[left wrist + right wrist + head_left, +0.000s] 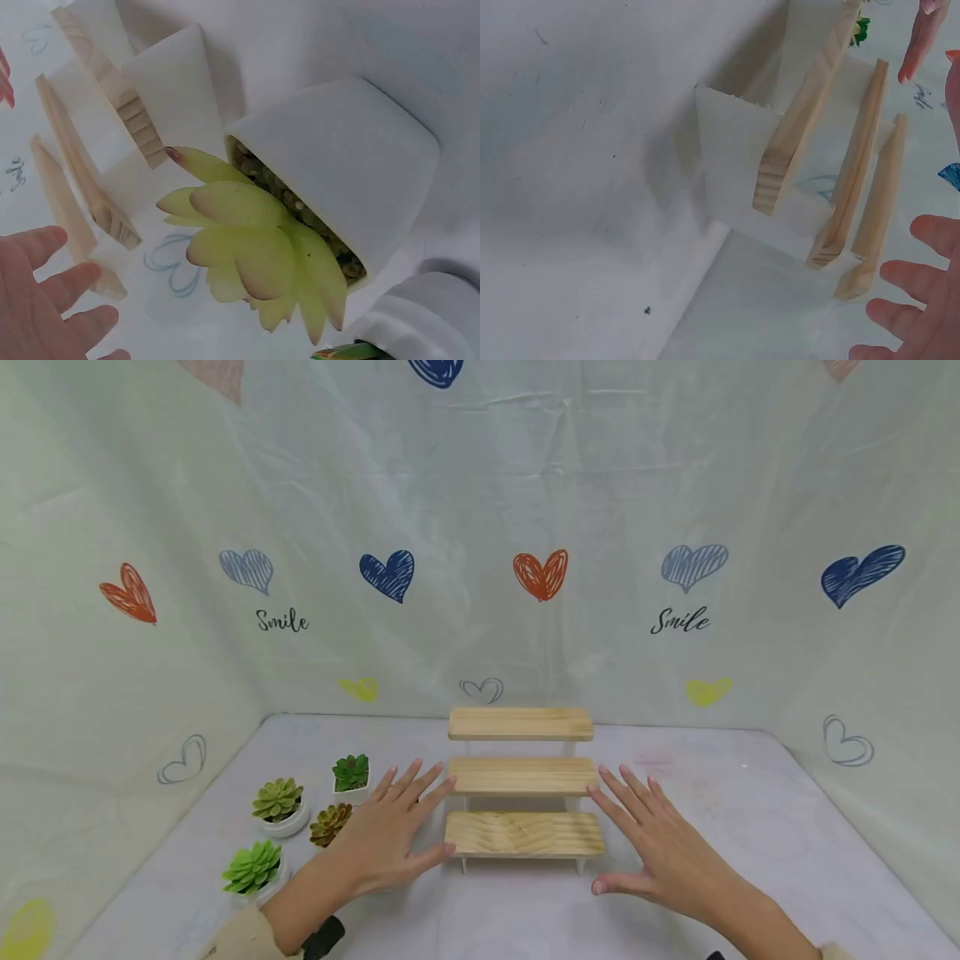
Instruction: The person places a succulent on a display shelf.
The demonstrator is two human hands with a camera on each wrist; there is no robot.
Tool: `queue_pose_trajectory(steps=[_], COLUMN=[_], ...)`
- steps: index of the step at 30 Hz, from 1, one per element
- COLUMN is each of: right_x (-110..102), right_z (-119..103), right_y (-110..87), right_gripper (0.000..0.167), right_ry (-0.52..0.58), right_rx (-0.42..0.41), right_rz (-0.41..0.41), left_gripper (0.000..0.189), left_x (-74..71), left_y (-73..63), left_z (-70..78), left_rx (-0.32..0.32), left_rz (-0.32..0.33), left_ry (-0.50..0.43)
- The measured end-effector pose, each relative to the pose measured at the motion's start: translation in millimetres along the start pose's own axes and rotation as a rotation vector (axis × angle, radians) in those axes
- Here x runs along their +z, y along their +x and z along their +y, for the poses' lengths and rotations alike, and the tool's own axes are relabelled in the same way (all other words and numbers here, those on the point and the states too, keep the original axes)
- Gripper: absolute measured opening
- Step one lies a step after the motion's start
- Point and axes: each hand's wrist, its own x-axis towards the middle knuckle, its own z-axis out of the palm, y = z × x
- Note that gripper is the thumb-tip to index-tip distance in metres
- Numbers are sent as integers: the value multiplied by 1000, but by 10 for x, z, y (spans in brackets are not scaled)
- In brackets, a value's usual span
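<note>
A three-tier wooden stand [525, 837] sits mid-table between the two hands; the head view gives its stepped shelf tops, while the right wrist view brings out the broad white side panel [735, 157] under them. The left hand [393, 839] has its fingers spread, overlapping the stand's left edge in the head view, so whether they touch cannot be told. The right hand [663, 860] is spread too, beside the right edge; its own wrist view shows a gap between fingertips and shelf ends. Left of the stand on the white table [525, 918], the head view shows a dark green succulent [351, 773], a paler one [277, 799], a brownish one [330, 825] and a bright green one [253, 867]. The left wrist view gives a close side look at a red-tipped succulent [244, 240] in a smooth white pot [337, 165]. Behind hangs a heart-printed backdrop [465, 635].
</note>
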Motion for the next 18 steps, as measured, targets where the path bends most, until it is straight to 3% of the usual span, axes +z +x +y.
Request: queue_pose_trajectory(steps=[4,8,13,18], right_x=[1,25,122,247], right_z=[-31,-52,-44,-3], right_y=[-6,-9,-12,1], right_gripper=[91,74,55,50], right_ry=[58,116,215,320], right_rx=[51,101,100,120], right_rz=[8,30,90,88], left_gripper=[72,71,70,68], left_x=[15,21,22,28], left_y=[-36,-90,-163,-234], left_z=[-35,-67,-90,-98], left_rx=[-13,-34,-64,-91], left_rz=[19,45,64,140], left_ry=[-7,-19,-59,-49])
